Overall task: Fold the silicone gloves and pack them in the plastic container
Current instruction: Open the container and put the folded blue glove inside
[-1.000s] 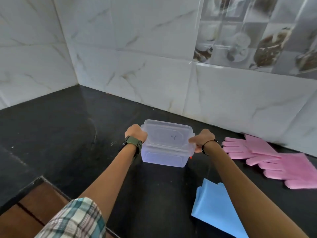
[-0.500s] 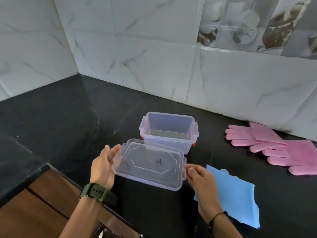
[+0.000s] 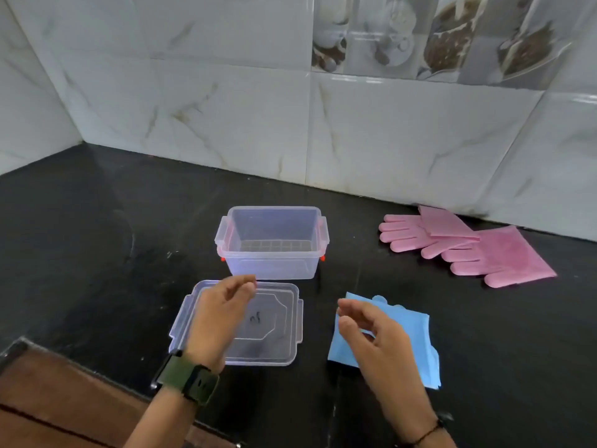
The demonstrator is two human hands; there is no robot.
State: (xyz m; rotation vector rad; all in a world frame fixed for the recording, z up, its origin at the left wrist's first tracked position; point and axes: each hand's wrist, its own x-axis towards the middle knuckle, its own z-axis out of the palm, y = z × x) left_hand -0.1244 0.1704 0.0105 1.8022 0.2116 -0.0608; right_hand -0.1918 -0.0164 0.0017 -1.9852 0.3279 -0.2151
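A clear plastic container [image 3: 273, 265] stands open and empty in the middle of the black counter. Its clear lid [image 3: 274, 334] lies flat just in front of it. My left hand [image 3: 219, 318] hovers over the lid's left part, fingers loosely curled, holding nothing. My right hand [image 3: 371, 337] hovers over the left edge of the blue gloves [image 3: 410, 341], fingers apart and empty. The blue gloves lie flat to the right of the lid. Two pink gloves [image 3: 468, 250] lie overlapping at the back right near the wall.
The black counter [image 3: 97, 253] meets tiled walls [image 3: 226, 108] at the back and left. Its front edge [image 3: 80, 360] runs diagonally at the lower left, with a brown surface below it.
The lid was taken off the container with both hands, carried toward me and set down on the counter. Both hands have let go of it and now hover.
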